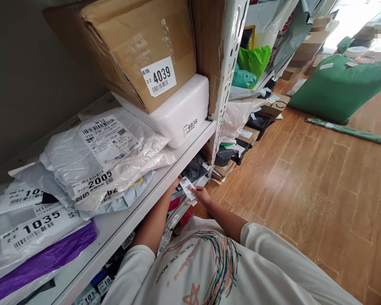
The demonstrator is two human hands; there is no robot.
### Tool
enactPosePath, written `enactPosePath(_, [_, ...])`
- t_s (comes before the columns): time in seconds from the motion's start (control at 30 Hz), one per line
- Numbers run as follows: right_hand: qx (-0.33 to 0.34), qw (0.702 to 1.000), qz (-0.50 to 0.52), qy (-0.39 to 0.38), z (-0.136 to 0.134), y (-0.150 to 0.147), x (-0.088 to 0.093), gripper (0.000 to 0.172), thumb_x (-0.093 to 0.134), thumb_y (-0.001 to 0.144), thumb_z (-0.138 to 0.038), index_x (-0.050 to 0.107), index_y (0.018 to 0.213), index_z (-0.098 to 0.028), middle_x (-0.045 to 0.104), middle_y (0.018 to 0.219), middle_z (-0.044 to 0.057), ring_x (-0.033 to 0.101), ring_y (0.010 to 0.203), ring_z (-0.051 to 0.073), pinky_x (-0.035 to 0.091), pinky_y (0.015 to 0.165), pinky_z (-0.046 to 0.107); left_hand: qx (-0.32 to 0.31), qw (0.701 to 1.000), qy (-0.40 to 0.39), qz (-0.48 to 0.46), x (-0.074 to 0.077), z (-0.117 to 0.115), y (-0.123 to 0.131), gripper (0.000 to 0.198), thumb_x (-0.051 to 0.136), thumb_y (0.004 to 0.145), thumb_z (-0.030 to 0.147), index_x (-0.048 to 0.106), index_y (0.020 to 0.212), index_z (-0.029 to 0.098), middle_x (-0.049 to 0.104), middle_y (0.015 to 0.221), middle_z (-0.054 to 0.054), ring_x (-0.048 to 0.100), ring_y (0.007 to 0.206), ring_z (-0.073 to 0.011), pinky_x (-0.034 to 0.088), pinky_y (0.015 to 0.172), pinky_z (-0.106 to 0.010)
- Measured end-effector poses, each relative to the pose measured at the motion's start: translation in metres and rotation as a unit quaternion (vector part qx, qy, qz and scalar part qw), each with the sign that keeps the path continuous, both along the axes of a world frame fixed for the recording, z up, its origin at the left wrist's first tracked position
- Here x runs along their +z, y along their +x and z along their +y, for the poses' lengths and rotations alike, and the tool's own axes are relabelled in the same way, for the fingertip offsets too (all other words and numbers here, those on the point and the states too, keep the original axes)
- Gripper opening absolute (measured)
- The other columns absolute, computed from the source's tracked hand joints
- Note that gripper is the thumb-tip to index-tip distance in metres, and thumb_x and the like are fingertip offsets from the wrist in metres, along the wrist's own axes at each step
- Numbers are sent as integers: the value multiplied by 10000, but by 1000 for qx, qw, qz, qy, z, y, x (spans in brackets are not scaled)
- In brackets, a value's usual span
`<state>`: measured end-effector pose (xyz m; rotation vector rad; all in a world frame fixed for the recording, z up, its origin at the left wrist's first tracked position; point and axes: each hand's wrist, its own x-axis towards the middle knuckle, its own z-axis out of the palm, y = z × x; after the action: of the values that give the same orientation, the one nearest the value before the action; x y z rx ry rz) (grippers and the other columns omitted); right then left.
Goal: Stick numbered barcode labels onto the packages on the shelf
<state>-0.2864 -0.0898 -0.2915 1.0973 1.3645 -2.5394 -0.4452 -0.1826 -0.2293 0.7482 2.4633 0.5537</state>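
Observation:
A strip of white printed labels (188, 189) is stretched between my two hands, below the edge of the upper shelf. The numbers 2008 and 2009 show on it. My right hand (202, 195) is closed, pinching the strip's right side between thumb and finger. At its upper left end, my left hand (178, 181) is closed at the strip, its fingers partly hidden behind the labels and the shelf edge. Just behind the labels lies a black plastic parcel (195, 168) on the lower shelf.
The upper shelf edge (165, 178) runs above my left forearm. On it lie a grey-white parcel (82, 140) marked 2005, a purple parcel (51, 258), a white foam box (178, 123) and a cardboard box (139, 46). A perforated post (227, 63) stands ahead; a green sack (333, 87) rests on the wooden floor.

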Motion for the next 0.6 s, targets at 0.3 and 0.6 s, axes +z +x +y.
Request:
enactPosePath(0.3, [22, 997, -65, -45, 11, 16, 9, 358, 809, 569, -430, 560, 553, -174, 550, 461, 10, 475, 413, 120, 316, 389, 239, -22, 998, -61, 27, 10, -3, 14, 123, 603, 841, 199, 656, 926, 127, 687, 919, -88, 626, 849, -173, 489, 833, -331])
enactPosePath(0.6, [51, 993, -41, -102, 32, 65, 4, 378, 848, 510, -433, 609, 578, -147, 662, 588, 70, 568, 471, 137, 414, 443, 238, -28, 989, -54, 138, 36, -5, 43, 266, 552, 834, 190, 607, 1092, 152, 621, 1132, -150, 520, 1150, -295, 361, 1020, -408])
